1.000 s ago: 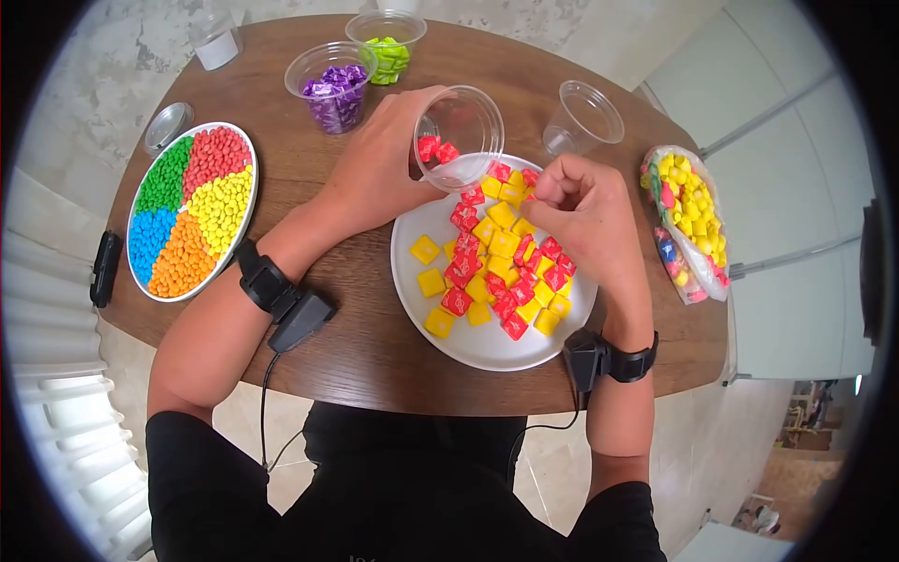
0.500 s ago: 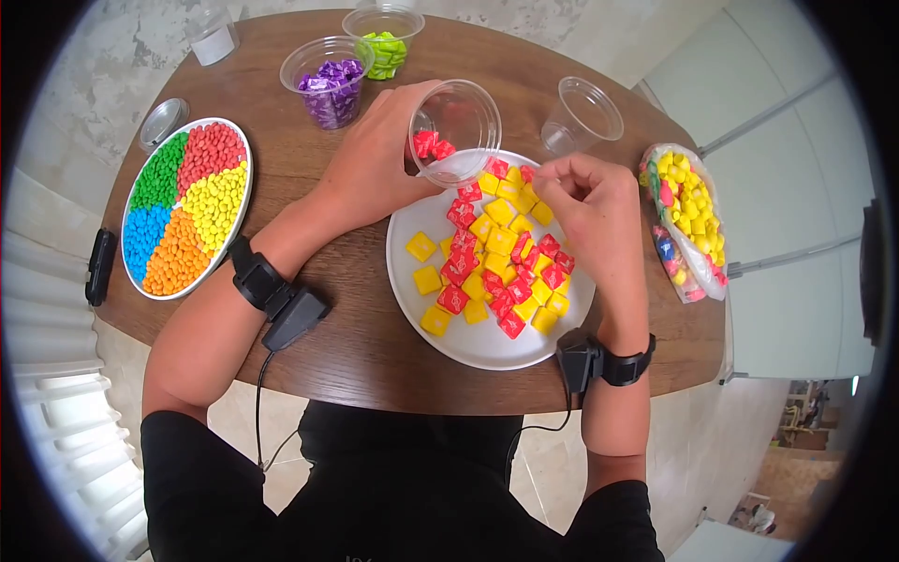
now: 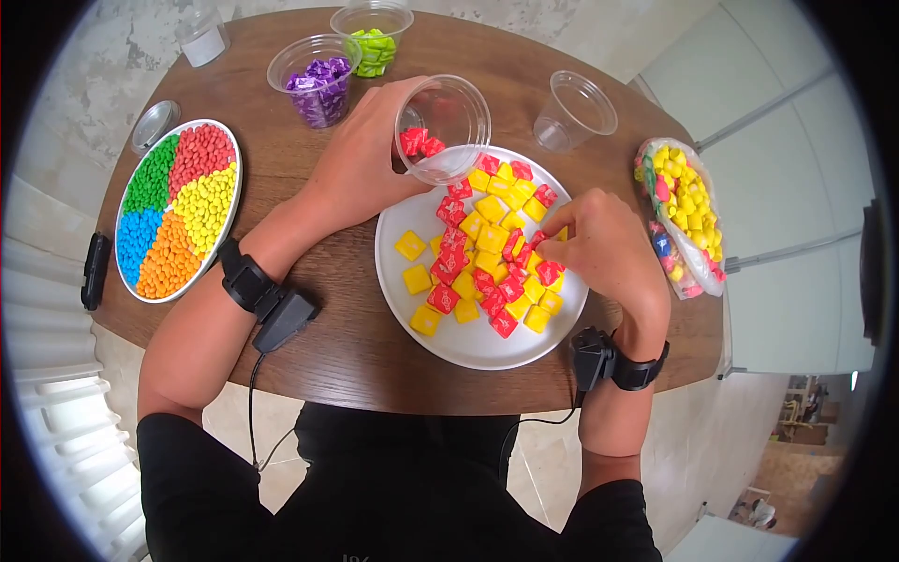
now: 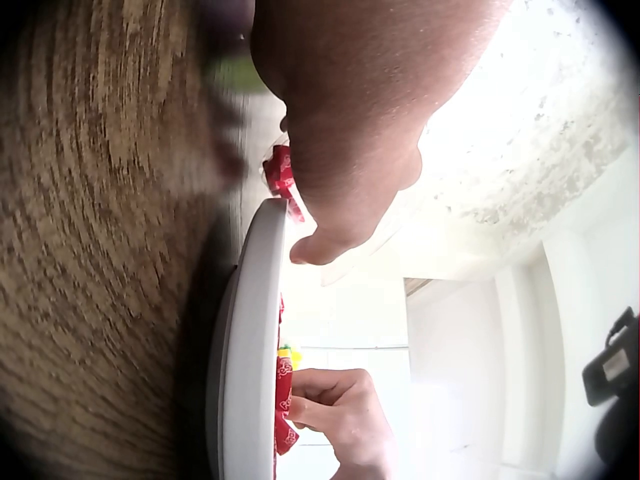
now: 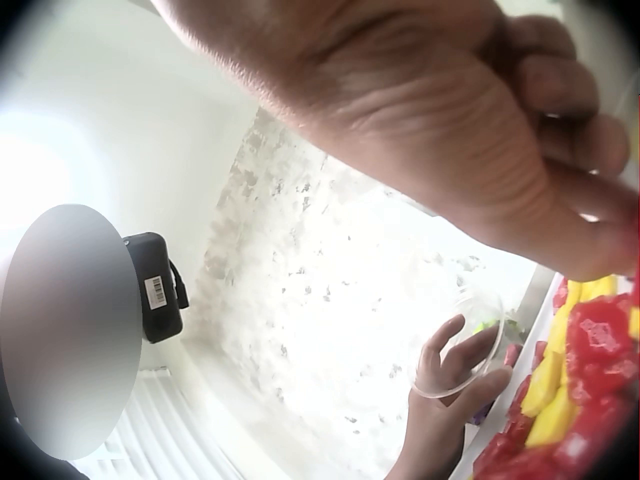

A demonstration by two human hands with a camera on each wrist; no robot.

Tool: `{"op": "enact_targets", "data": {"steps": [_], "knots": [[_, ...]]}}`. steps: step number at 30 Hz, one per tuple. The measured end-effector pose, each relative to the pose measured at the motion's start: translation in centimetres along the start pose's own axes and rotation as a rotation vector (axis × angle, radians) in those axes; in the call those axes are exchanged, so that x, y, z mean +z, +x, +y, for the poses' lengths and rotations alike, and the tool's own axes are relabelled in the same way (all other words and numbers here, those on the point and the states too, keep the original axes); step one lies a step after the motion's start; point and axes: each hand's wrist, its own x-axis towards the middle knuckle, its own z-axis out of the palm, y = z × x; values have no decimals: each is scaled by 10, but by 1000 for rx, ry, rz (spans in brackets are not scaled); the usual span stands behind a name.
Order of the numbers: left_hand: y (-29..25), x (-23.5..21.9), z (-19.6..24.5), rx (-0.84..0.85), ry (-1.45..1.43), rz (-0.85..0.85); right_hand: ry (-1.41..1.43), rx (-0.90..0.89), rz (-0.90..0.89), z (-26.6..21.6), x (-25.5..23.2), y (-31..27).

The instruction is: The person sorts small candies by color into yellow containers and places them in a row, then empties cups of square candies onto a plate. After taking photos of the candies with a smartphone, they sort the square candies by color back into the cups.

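A clear plastic cup (image 3: 443, 131), tilted over the far rim of the white plate (image 3: 398, 318), is gripped by my left hand (image 3: 367, 155). Two or so red wrapped candies (image 3: 421, 143) lie inside it. Red and yellow wrapped square candies are spread over the plate, among them a yellow candy (image 3: 410, 245) near its left side. At the plate's right side my right hand (image 3: 611, 245) has thumb and fingertips pinching a red candy (image 3: 537, 239) low among the others. In the left wrist view those right-hand fingers (image 4: 318, 395) are right at the red wrappers.
Cups of purple candies (image 3: 320, 94) and green candies (image 3: 375, 51) stand at the back. Another clear cup (image 3: 573, 112) sits back right, beside a plastic bag of candies (image 3: 688, 211). On the left are a plate of colour-sorted small candies (image 3: 178, 211) and a round lid (image 3: 155, 125).
My right hand has come away from the plate's far side, moving nearer and lower, and its fingertips now meet a red candy. The left hand keeps the cup tilted in place.
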Motion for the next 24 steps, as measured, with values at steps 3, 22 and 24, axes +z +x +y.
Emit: {"op": "enact_targets", "data": {"steps": [3,22,24], "knots": [[-1,0,-1,0,15,1,27,-10,-20,-3,-1,1],[-2,0,-1,4,-4,5,676,-240,83,-18,22,13],[-1,0,0,-3,-9,3,762,-260,141,-25,29,14]]}}
